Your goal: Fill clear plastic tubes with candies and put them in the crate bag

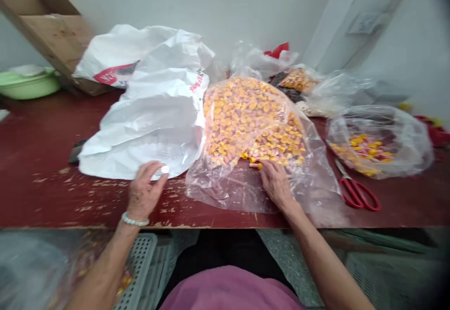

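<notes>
My left hand [146, 189], with a pale bead bracelet at the wrist, pinches a small white round piece [164, 169] between thumb and forefinger. It is at the front edge of a big white sack [147, 127] lying on its side. At the mouth of a clear plastic bag [225, 192], my right hand [276, 181] has its fingers closed at a small yellow-capped pink piece [256, 165]. Many more small yellow-and-pink pieces [242, 113] fill that bag. The fingertips partly hide what the right hand grips.
Red-handled scissors [358, 192] lie to the right, near another clear bag [415, 146] with fewer yellow pieces. Further bags [302, 80] crowd the wall. At the left back are a cardboard box [59, 33] and a green basin [28, 85]. Below the worn red table [42, 174] stands a grey crate [142, 253].
</notes>
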`<state>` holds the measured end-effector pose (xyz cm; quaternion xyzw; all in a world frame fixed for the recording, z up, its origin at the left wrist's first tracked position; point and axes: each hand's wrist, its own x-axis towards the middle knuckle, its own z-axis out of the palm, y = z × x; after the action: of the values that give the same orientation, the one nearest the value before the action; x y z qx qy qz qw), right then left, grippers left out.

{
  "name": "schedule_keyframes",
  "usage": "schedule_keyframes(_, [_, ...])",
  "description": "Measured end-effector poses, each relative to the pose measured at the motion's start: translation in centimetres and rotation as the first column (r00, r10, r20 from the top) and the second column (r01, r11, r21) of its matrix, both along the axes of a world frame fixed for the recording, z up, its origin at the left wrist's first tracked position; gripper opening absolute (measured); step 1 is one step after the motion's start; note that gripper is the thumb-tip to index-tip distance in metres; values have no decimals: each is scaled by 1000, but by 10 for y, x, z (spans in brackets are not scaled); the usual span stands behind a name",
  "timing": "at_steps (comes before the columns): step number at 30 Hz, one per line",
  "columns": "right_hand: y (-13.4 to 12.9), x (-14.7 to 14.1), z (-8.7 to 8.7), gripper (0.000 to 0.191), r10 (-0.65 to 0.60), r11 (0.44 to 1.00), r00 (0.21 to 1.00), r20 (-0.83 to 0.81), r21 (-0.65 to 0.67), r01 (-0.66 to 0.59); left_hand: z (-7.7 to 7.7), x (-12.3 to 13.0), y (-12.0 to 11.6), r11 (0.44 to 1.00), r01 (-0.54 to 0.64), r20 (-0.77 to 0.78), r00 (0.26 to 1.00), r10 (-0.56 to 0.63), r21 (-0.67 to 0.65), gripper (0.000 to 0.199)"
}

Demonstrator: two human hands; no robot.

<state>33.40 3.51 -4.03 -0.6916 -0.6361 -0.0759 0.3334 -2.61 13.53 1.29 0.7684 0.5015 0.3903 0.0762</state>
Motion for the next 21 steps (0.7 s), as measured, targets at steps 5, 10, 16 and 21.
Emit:
schedule_keyframes(5, [25,2,-3,24,-16,994,1000,-23,-112,13,4,25,-45,821,380,530,840,-114,-427,36])
schedule_keyframes(10, [-17,-48,44,24,201,978,910,-362,27,-205,12,48,-78,590,625,762,647,-24,-511,48])
schedule_keyframes(16, [-53,-117,76,27,458,867,730,-508,72,-493,9,68,-82,462,792,910,276,310,-398,29])
schedule_keyframes(21, [-52,-133,64,34,452,890,790,-415,151,-430,-3,71,-85,435,811,883,197,427,-391,14])
